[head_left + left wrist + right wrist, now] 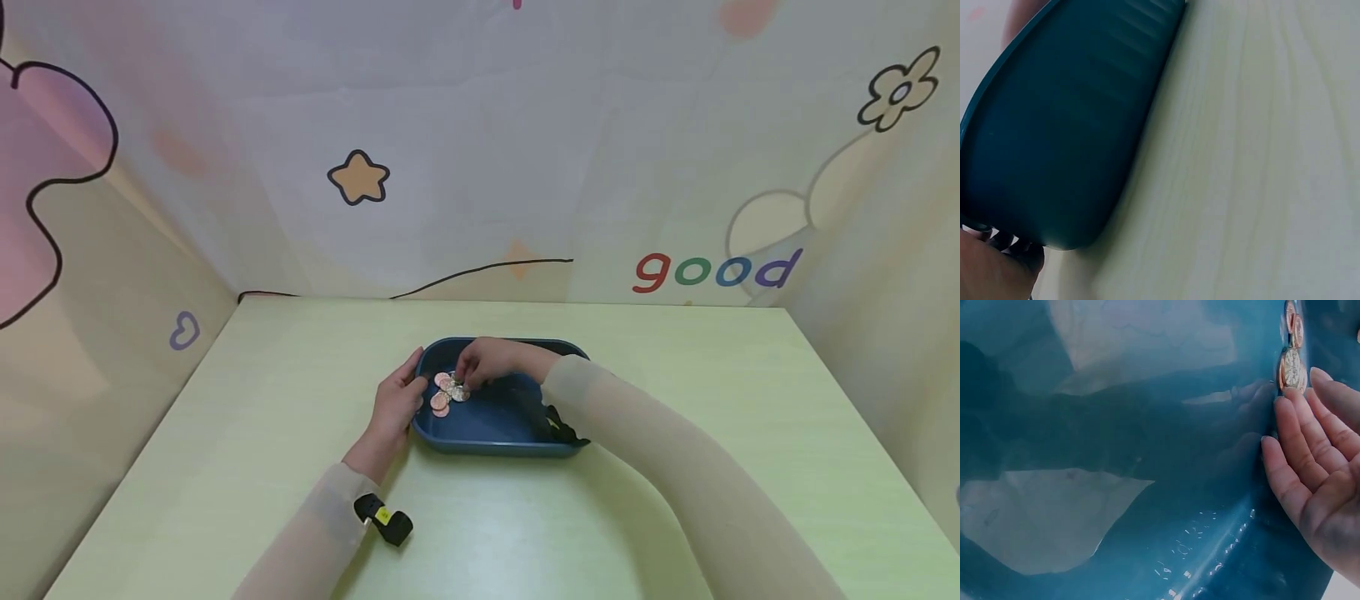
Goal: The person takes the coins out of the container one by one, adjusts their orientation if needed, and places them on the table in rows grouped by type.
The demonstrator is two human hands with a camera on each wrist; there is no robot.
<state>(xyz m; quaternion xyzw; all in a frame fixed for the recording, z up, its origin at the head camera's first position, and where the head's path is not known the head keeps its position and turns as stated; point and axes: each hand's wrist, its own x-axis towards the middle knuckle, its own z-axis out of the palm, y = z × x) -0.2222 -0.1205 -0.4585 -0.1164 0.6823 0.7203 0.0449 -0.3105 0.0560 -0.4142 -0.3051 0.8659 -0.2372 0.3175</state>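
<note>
1. Pale cloth printed with an orange star and the word "good" hangs behind a light, wood-grained bench.
2. On the bench sits a dark blue tray with rounded corners, its long side running across the person's view.
3. Coins lie in a small cluster on the tray's floor, near its left end — some copper-coloured, some paler, several overlapping.
4. The left hand grips the tray's left end, thumb at the rim and fingers around the outside.
5. The right hand reaches into the tray, fingers bent and fingertips at the coins — I cannot tell whether they pinch one.
6. Light sleeves cover both arms; a black device sits at the left wrist.
</note>
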